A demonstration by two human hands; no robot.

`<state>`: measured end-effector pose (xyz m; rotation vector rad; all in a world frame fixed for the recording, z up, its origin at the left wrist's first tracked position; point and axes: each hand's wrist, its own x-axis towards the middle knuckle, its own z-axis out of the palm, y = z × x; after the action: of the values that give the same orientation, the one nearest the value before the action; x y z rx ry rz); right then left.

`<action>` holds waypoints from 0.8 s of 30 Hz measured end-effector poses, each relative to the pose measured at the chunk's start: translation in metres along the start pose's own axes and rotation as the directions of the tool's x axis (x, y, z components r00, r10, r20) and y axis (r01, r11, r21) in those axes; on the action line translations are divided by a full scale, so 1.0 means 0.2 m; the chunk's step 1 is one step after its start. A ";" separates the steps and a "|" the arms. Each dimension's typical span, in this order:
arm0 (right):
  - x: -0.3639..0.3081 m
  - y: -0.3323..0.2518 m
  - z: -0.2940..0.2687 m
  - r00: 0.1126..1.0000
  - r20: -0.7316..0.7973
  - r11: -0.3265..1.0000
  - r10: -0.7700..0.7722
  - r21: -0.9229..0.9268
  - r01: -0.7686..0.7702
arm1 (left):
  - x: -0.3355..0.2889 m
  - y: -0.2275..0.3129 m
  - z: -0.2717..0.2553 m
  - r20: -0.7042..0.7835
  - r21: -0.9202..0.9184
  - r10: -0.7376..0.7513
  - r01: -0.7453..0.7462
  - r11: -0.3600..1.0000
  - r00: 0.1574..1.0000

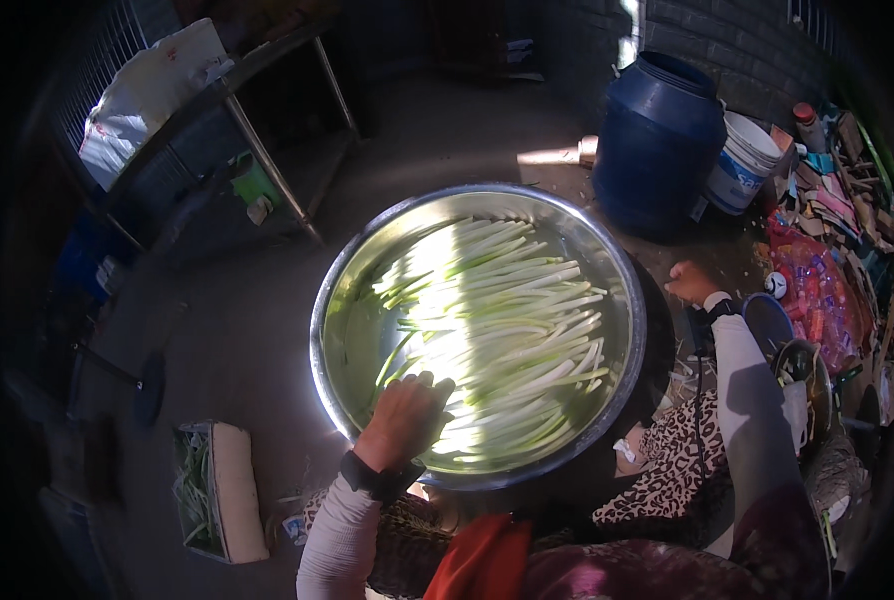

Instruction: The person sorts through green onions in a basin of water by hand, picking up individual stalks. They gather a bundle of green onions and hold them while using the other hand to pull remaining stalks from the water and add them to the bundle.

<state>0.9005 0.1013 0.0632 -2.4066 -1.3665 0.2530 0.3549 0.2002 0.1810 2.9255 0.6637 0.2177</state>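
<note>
A wide metal basin point(631, 385) of water stands before me, filled with long white-and-green scallions point(527, 330) lying side by side, roughly crosswise. My left hand point(403, 420) is over the near left part of the basin, beside the scallions' ends. Its fingers are curled, and whatever lies within them is hidden. Outside the basin, past its right rim, my right hand point(693, 282) is closed in a loose fist with nothing showing in it. Dark bands circle both wrists. Bright sunlight washes out the middle of the scallions.
A blue barrel point(657, 140) and a white bucket point(742, 165) stand at the far right. Bottles in a red net bag point(817, 285) and scraps pile up along the right. A box of green leaves point(237, 490) sits at the lower left, a metal-legged table point(267, 150) at the far left.
</note>
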 end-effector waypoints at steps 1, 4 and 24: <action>0.00 0.00 0.01 0.999 -0.029 0.999 -0.036 0.018 0.037 | -0.01 0.00 0.00 0.140 0.018 -0.088 0.087 0.996 0.986; -0.02 0.01 0.01 0.999 -0.016 0.999 -0.042 0.013 0.042 | -0.03 -0.01 0.02 0.119 0.007 -0.095 0.095 0.995 0.988; -0.02 -0.09 -0.08 0.995 0.096 0.995 0.041 -0.092 -0.032 | 0.12 0.02 -0.08 -0.545 0.187 -0.198 0.348 0.918 0.815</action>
<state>0.8896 0.1033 0.0859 -2.5258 -1.4050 0.3296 0.3755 0.2094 0.2000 2.9763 1.2831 0.9794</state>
